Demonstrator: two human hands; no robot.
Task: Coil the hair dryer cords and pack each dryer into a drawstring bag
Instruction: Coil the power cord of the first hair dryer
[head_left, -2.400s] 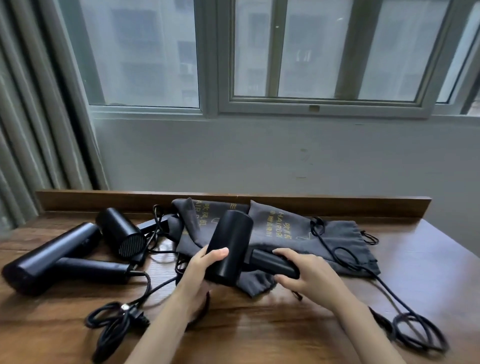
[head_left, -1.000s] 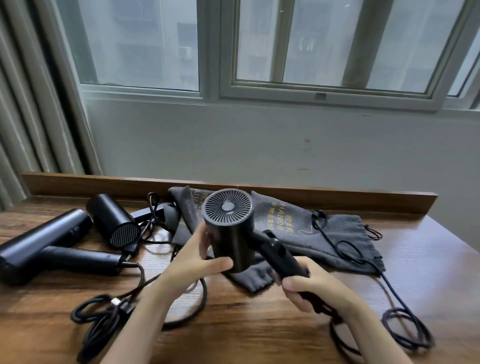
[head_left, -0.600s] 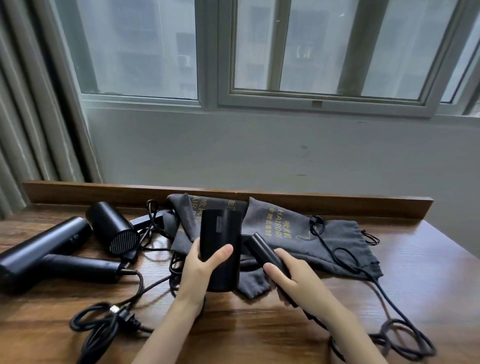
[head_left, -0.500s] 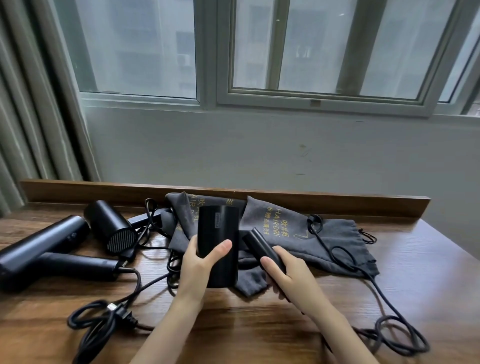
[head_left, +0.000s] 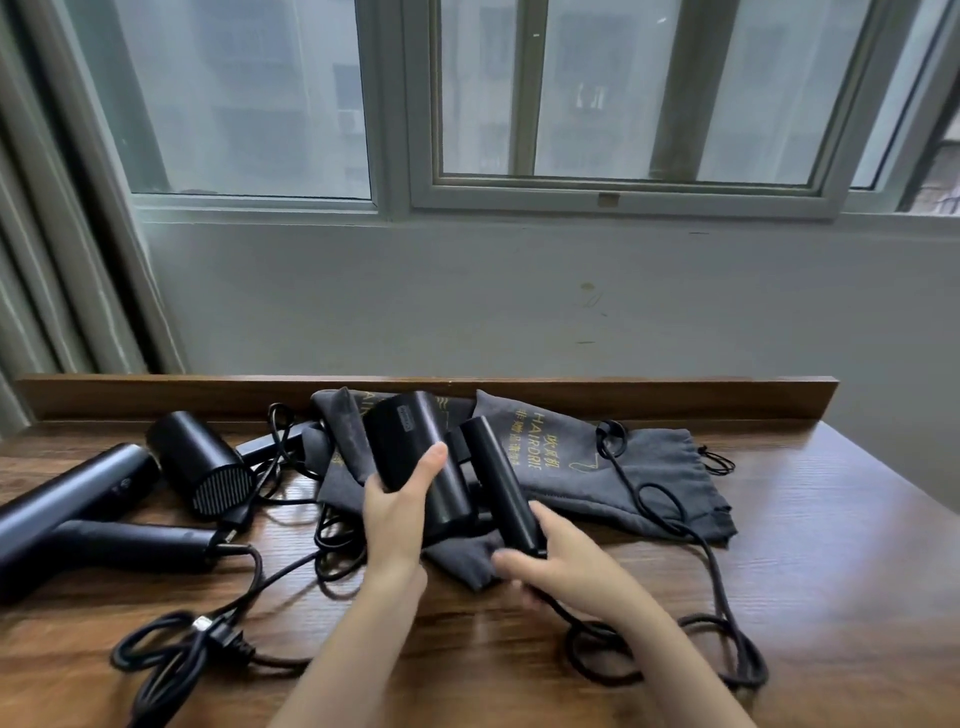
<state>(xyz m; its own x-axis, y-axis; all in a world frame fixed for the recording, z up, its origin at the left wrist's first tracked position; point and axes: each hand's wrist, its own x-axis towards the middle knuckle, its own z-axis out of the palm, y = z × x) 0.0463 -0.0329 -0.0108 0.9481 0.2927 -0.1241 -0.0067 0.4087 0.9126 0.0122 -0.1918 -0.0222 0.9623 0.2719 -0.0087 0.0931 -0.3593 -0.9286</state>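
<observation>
While the left hand wraps fingers and thumb round the barrel of the dryer, held just above the bags at the middle of the table, the right hand curls round the lower end of the handle, where the cord leaves it. The handle is folded nearly alongside the barrel, so the step in hand looks to be starting the coil. The cord trails off to the right and lies in loose loops on the table, part of it across a bag. To do this well, hold the barrel steady in the left hand, slide the right down the cord and gather it in even loops, none tight at the handle's end, lifting it off the bag so the cloth is not dragged. A second dryer and a third dryer lie at the left with tangled cords of their own; the new coil should stay apart from those.
</observation>
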